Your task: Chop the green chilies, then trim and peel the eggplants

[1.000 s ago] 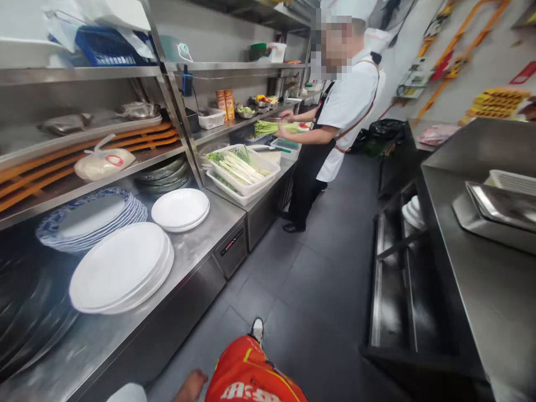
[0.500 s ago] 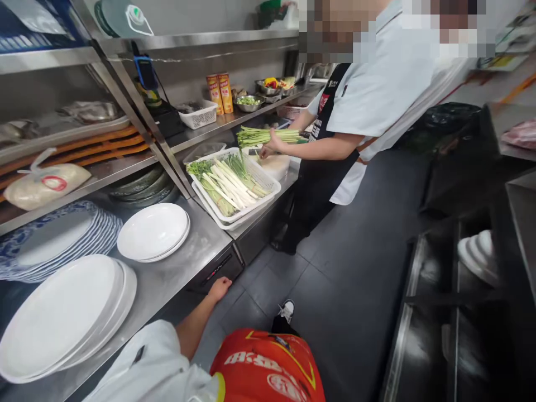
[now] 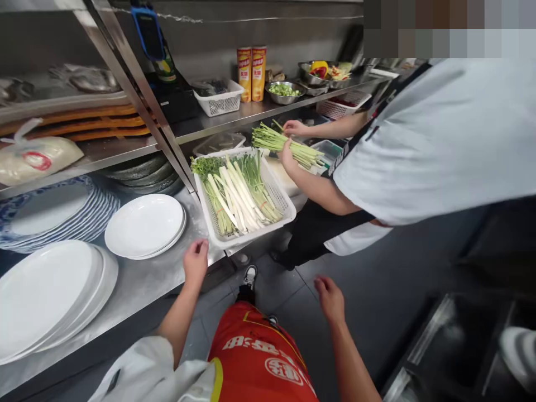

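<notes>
- White plastic basket (image 3: 251, 233) of scallions (image 3: 237, 195): sits at the right end of the steel counter (image 3: 159, 273), just below the slanted shelf post; near corner looks to overhang the counter edge, cannot confirm
- Long axis of basket runs near to far, leaning slightly left at the far end; scallion stalks lie along that axis
- Left hand (image 3: 196, 261): palm down, fingers loosely curled, empty; hovers over the counter edge just beside the basket's near-left corner, not touching it
- Right hand (image 3: 330, 296): fingers relaxed and spread, empty; held over the floor, near and to the right of the basket, well apart from it
- Basket lies far and slightly right of the left hand, far and left of the right hand; left hand is clearly the nearer
- Left of basket on the counter: stack of white plates (image 3: 144, 225), then larger white platters (image 3: 46, 296) nearer left
- Co-worker in white stands on the right; a co-worker's hand (image 3: 288, 157) grips a bundle of green stalks (image 3: 272, 139) just beyond the basket's far-right corner
- Room: narrow kitchen aisle, dark tiled floor (image 3: 377, 279), steel shelving along the left
</notes>
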A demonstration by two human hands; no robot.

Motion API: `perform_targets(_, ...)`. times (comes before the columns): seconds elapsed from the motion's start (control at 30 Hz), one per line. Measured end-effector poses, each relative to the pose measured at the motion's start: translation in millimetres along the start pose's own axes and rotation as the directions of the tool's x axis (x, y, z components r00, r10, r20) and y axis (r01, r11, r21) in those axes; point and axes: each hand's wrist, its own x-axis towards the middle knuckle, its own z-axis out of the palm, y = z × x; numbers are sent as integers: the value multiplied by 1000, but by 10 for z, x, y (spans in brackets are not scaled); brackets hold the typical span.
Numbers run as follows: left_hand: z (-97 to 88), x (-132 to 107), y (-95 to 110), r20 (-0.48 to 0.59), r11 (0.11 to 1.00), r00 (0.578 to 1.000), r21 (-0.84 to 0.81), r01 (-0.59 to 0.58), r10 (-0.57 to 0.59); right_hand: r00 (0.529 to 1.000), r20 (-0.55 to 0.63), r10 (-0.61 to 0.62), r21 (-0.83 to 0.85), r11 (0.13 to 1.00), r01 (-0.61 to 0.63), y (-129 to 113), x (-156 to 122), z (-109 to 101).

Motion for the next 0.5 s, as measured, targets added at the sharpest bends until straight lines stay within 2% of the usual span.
perform_targets(0.07,90,321,415,9,991,991,-40,-130,131,993,23,-113,57,992,111,-613,357,150)
perform_targets(0.1,164,465,581,42,986,988,-70,-148,151,980,27,-195,66,979,193,-921,498,237)
perform_targets(0.17,367,716,816,155,985,979,-131,-110,129,934,75,-349,70,936,344,-1470,720,428)
perform_targets(0.23,610,918,936,271,985,959,-166,-44,88,883,146,-445,57,895,442,-1883,901,631)
perform_targets(0.3,835,1069,971,298,980,951,-196,-17,76,841,209,-499,44,864,502,-2157,1078,836)
perform_targets(0.37,995,1167,955,245,964,969,-263,32,35,802,258,-539,32,834,550,-2329,1273,1036)
perform_targets(0.43,1074,1221,918,186,926,980,-353,135,-72,769,306,-561,1,808,589,-2451,1476,1230)
perform_targets(0.5,1091,1245,878,162,860,966,-443,255,-203,754,355,-553,-51,794,606,-2561,1660,1411)
